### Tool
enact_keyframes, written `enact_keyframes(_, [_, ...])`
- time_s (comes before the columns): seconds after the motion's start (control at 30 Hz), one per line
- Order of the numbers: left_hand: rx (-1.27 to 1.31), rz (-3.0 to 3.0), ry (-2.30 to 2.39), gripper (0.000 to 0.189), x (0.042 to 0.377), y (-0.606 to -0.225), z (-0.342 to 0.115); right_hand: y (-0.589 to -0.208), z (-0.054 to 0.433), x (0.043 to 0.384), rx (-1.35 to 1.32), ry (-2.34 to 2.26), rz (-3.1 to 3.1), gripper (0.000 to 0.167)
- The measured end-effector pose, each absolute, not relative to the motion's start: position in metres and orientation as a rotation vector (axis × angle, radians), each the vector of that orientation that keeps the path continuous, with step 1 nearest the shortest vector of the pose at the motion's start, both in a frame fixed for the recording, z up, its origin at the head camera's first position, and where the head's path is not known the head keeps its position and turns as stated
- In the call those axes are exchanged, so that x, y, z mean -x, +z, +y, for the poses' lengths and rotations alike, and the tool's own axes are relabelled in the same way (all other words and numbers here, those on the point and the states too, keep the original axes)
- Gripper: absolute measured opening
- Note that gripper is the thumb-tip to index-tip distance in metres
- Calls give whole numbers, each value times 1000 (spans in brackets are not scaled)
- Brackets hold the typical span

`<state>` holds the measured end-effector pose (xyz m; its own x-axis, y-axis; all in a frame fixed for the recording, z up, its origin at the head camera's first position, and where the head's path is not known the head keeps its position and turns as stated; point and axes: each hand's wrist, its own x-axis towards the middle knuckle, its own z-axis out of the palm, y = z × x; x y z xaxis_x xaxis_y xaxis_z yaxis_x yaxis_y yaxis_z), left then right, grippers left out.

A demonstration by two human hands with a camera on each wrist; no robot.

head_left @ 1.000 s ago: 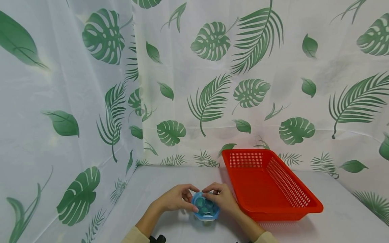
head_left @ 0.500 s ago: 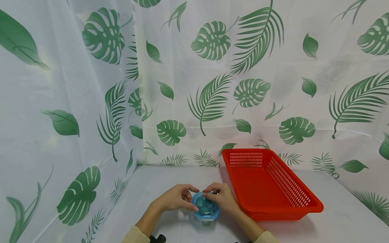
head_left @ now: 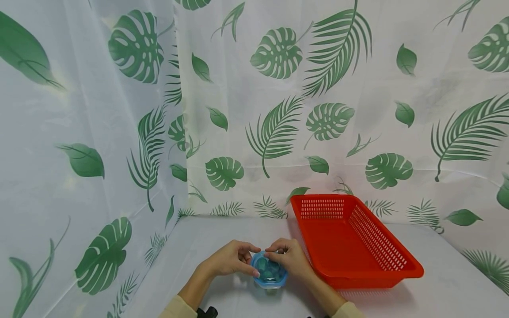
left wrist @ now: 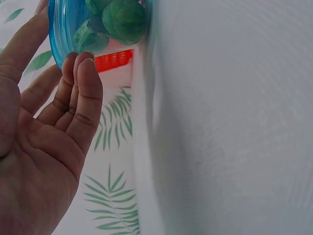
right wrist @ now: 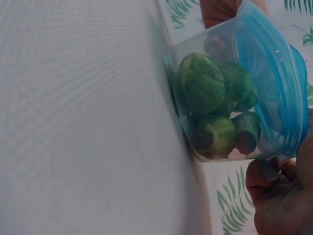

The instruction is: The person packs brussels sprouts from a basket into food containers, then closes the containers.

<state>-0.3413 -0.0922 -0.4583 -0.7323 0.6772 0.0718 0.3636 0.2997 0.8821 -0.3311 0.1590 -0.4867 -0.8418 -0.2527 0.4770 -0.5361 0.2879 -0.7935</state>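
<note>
A clear plastic food container (right wrist: 222,44) with a translucent blue lid (head_left: 274,285) stands on the white table between my hands. Several Brussels sprouts (right wrist: 201,84) show through its wall in the right wrist view. My left hand (head_left: 227,260) holds the lid's left side, thumb at the near edge and index finger at the far edge. From the right, my right hand (head_left: 293,261) grips the rim, its thumb lying over the lid and its index finger curled at the far side. Whether the lid sits fully down all round, I cannot tell.
A red plastic basket (head_left: 370,278) with slotted sides stands just right of my right forearm. Behind the table (head_left: 222,227) hangs a white curtain (head_left: 278,145) printed with green leaves. A small black object (head_left: 207,312) shows at the bottom edge beside my left sleeve.
</note>
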Motion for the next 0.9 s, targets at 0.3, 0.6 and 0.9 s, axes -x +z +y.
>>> enact_keyframes(0.3, [-953,2251,1406,65,340,-455,-92,-486,159,333,-685,1569,-2345,5])
enact_keyframes(0.6, [-972,2286,1365,67,341,-454,-91,-485,158,334,-698,1558,-2355,5])
enact_keyframes(0.9, [-968,2286,1359,67,342,-452,-91,-483,157,333,-682,1520,-2377,5])
